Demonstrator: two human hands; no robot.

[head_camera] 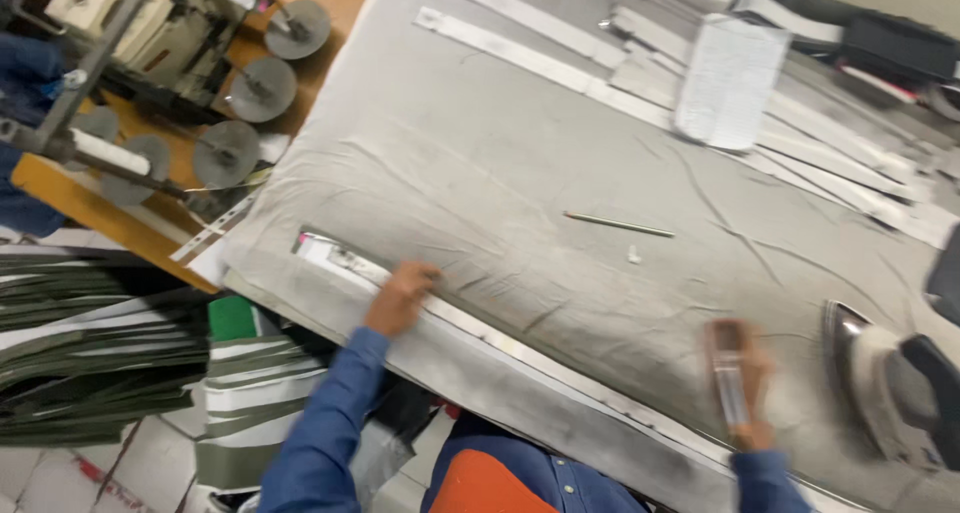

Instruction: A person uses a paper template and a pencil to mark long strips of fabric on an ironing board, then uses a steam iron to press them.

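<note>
Two bare hands in blue sleeves work at a table covered with wrinkled grey cloth (480, 163), seen from the head camera looking down. Along the near edge of the cloth lies a long narrow pale strip (520, 351), running from upper left to lower right. The left hand (402, 295) rests on this strip near its left end, fingers bent and pressing down on it rather than closed around it. The right hand (742, 383) sits farther along the same strip, blurred, its fingers curled about a small clear ruler-like tool (730, 378) held over the strip. Just beside that hand, at the right edge, stands an iron (885, 378) on the cloth. A pencil (618, 225) lies well apart in the middle of the cloth, more pale strips (560, 68) are spread beyond it, and a sewing machine stand (150, 83) with round thread holders stands at the upper left.
</note>
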